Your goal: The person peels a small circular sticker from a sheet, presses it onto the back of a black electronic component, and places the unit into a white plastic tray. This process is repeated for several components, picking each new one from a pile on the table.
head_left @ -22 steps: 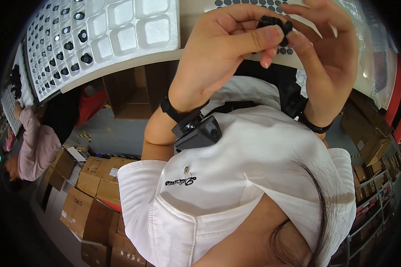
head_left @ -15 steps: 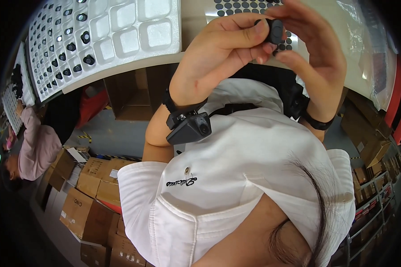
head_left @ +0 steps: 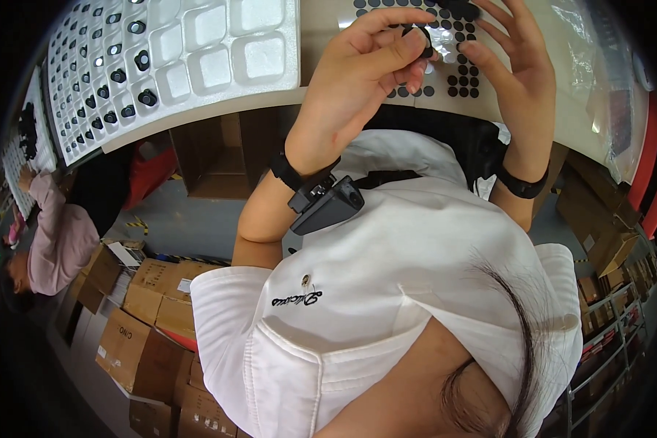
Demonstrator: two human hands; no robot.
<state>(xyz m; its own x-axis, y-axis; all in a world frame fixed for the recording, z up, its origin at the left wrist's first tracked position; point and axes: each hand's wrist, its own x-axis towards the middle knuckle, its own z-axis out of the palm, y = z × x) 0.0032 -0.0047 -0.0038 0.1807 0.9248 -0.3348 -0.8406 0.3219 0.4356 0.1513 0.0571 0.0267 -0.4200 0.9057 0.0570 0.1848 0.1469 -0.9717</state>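
My left hand (head_left: 369,73) is closed in a pinch on a small black part (head_left: 424,44), held between thumb and fingers above the table. Close beside it, my right hand (head_left: 524,84) has its thumb and fingers apart, with nothing seen between them. Under both hands lies a sheet of round dark stickers (head_left: 463,82), set in rows and partly covered by my fingers. Another black item (head_left: 460,9) shows at the top edge near my right fingertips; its kind is unclear.
A white moulded tray (head_left: 293,51) with many pockets stands at the left, several holding black parts (head_left: 147,97). Clear plastic film (head_left: 588,80) lies at the right. Cardboard boxes (head_left: 135,350) are stacked at lower left. A person in a pink sleeve (head_left: 62,241) works at far left.
My right hand has come away from the black part and its fingers have spread. My left hand still holds the part and has shifted slightly left, uncovering more stickers.
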